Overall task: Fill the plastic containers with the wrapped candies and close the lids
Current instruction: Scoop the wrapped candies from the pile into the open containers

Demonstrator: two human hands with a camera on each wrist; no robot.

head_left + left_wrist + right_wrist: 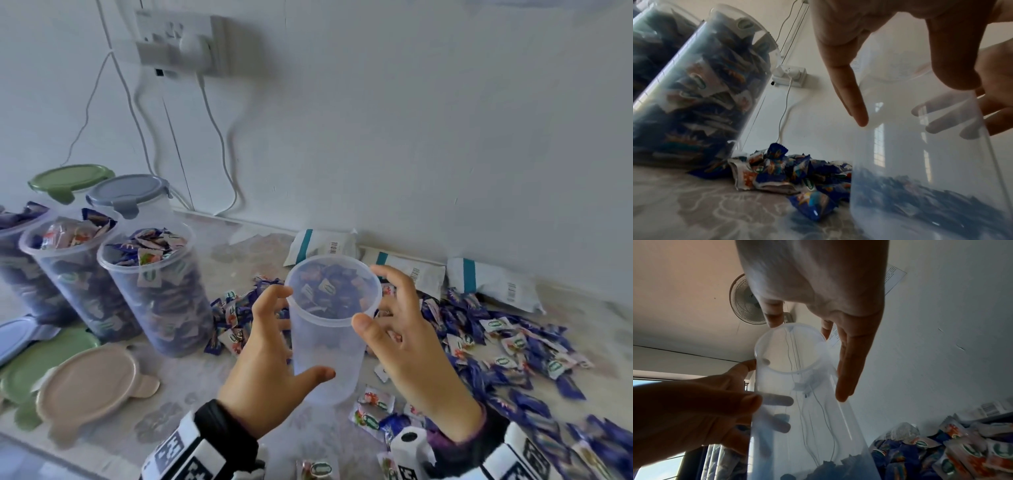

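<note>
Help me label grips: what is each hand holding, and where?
The left hand grips the container by its side wall, below the rim. The right hand is open beside it, holding nothing.

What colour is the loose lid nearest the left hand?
Beige-pink. The loose lid lies flat beside a green lid; the head view shows it best.

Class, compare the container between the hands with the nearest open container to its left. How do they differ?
The held container has candies only near its bottom; the neighbour container is packed up to its rim. The left hand grips the held container; no hand touches the neighbour container. Both are tall, clear plastic and lidless.
</note>
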